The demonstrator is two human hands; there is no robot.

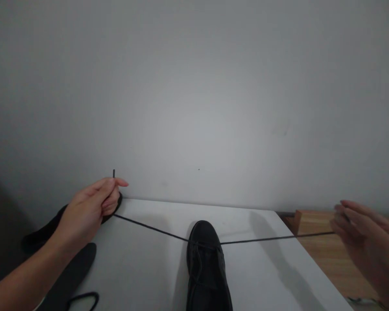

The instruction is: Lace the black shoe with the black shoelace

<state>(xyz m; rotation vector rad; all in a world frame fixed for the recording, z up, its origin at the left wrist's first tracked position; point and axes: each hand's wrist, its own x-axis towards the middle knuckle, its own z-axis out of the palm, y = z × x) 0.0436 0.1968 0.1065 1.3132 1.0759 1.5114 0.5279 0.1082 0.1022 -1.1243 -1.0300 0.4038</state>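
Note:
A black shoe sits toe-forward on a white tabletop, its heel cut off by the bottom of the view. A thin black shoelace runs through the front of the shoe and stretches out to both sides, nearly straight. On the left, my left hand pinches one end, with a short tip poking up above the thumb. Far to the right, my right hand has its fingers closed on the other end of the lace; it looks slightly blurred.
Behind my left hand lies another black shoe, partly hidden. Nearer are a dark insole-shaped piece and a loop of black cord. A grey wall rises behind the white tabletop. Right of its edge is a wooden surface.

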